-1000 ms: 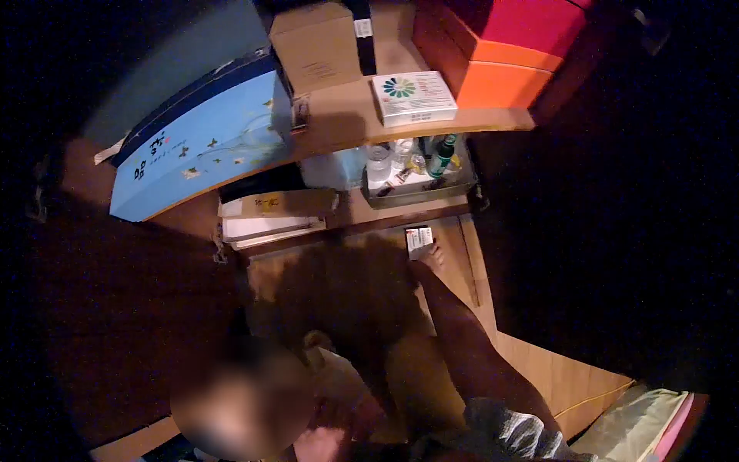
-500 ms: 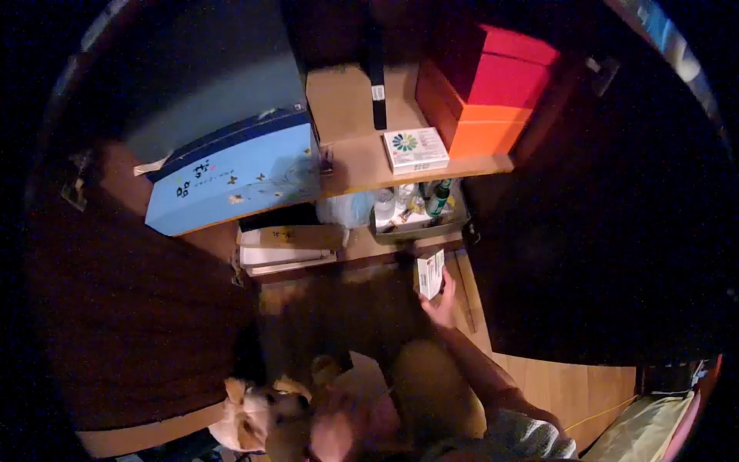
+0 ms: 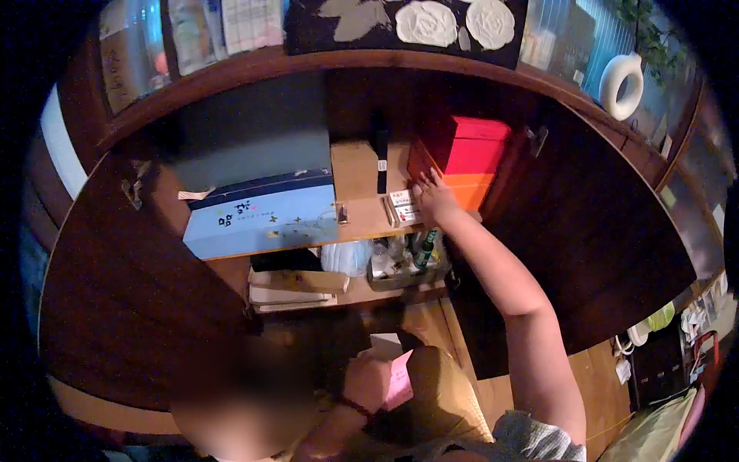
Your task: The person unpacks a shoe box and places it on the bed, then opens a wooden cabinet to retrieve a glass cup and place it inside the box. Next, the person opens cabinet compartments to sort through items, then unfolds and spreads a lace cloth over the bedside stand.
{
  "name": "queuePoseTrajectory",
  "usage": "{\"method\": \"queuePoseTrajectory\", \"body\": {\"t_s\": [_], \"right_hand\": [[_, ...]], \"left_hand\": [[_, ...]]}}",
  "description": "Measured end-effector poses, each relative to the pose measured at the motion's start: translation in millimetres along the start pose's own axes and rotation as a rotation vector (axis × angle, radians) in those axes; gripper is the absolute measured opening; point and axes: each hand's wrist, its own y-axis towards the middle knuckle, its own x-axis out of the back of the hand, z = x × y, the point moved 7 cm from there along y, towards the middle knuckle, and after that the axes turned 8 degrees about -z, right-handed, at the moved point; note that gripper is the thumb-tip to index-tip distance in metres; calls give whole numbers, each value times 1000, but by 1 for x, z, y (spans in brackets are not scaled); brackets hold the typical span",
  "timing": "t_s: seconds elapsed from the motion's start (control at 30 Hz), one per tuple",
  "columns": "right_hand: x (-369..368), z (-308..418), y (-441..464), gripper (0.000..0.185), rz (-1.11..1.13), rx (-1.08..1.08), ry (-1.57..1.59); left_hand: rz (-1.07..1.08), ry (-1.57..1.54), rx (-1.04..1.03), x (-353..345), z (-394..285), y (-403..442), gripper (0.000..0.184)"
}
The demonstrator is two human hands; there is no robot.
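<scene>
My right hand (image 3: 437, 202) is at the upper shelf, its fingers around the right side of a small white box (image 3: 403, 208) with dark print. The box lies at the shelf's front, left of the red and orange boxes; what is under it is partly hidden. Low in the middle, my left hand (image 3: 368, 381) is closed on a pink paper (image 3: 399, 380), with a whitish piece (image 3: 385, 343) showing above it. My left hand's fingertips are partly hidden.
A blue box (image 3: 262, 223) stands left on the upper shelf (image 3: 369, 225), a red box (image 3: 481, 145) right. The lower shelf holds flat boxes (image 3: 296, 283) and a tray (image 3: 408, 279) with a green bottle (image 3: 425, 250). Dark cabinet doors (image 3: 585, 246) flank both sides. A blurred shape (image 3: 239, 416) is lower left.
My right hand has lifted the small white box from the floor of the cabinet area to the upper shelf. The view has tilted upward, and my left hand with the pink paper shows more clearly.
</scene>
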Motion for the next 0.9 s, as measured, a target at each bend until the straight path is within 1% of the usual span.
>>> {"method": "queuePoseTrajectory", "body": {"t_s": [0.07, 0.1, 0.17, 0.2, 0.23, 0.27, 0.33, 0.37, 0.47, 0.5, 0.57, 0.6, 0.63, 0.67, 0.73, 0.77, 0.8, 0.87, 0.9], "right_hand": [[15, 3, -3, 94, -42, -24, 1], [22, 7, -4, 96, -61, -32, 3], [25, 22, 1, 86, 1, 56, 94], [24, 29, 2, 83, 38, 101, 138], [7, 33, 13, 78, 20, 61, 253], [-9, 30, 22, 77, 6, 45, 255], [-3, 31, 21, 74, -11, 6, 263], [-6, 31, 22, 69, 63, -19, 179], [-48, 23, 49, 104, 99, -96, 285], [-56, 19, 57, 104, 41, -139, 469], [-39, 16, 48, 103, 104, -150, 406], [-28, 15, 40, 103, 135, -155, 374], [-14, 13, 31, 94, 9, -167, 435], [-13, 13, 32, 88, -119, -185, 498], [-3, 12, 23, 76, -371, -237, 604], [9, 23, -5, 67, -604, -120, 739], [44, 38, -57, 58, -840, 2, 858], [56, 71, -119, 55, -470, 225, 1245], [46, 86, -152, 57, -465, 305, 1329]], "left_hand": [[-58, 47, -20, 4, -5, 6, 12], [-77, 23, -26, 2, -5, 9, 13], [-108, -34, -33, -5, -7, 12, 18], [-90, -53, -14, 1, -11, 14, 18], [-68, -71, 3, 14, -16, 15, 18], [-44, -86, 18, 21, -18, 16, 18], [14, -89, 14, 17, -21, 15, 19], [47, -88, 7, 14, -23, 14, 19], [-7, -75, -81, -15, -21, 10, 21], [-5, -95, -68, -14, -20, 8, 21], [-7, -132, -42, -10, -17, 9, 23], [-4, -115, -27, -9, -17, 9, 19], [-2, -97, -16, -8, -17, 10, 16], [2, -82, -10, -7, -17, 10, 15], [50, -92, 68, -23, -6, 11, 15], [76, -101, 104, -30, -3, 12, 15], [38, -95, 54, -16, -9, 15, 15], [-36, -94, -50, 21, -19, 23, 18], [-90, -173, 0, 11, -10, 20, 20]]}}
